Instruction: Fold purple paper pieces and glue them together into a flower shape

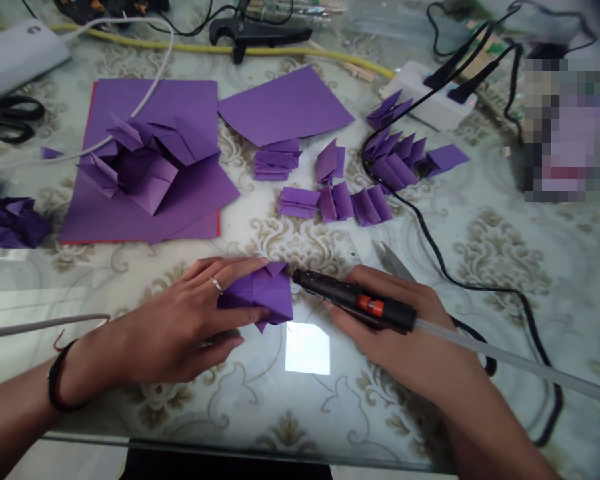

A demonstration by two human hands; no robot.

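While left hand (190,317) presses one paper (280,297), right (407,353) grips one glue-gun (337,292)

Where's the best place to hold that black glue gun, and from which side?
Probably by its body, coming from the right, as the right hand does. The glue gun points its nozzle left toward the folded purple paper under the left hand; that tip may be hot. The thin glue stick jutting from the rear looks like a poor grip.

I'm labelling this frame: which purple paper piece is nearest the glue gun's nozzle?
The folded piece under the left hand; the other purple pieces lie farther off, with no hand on them.
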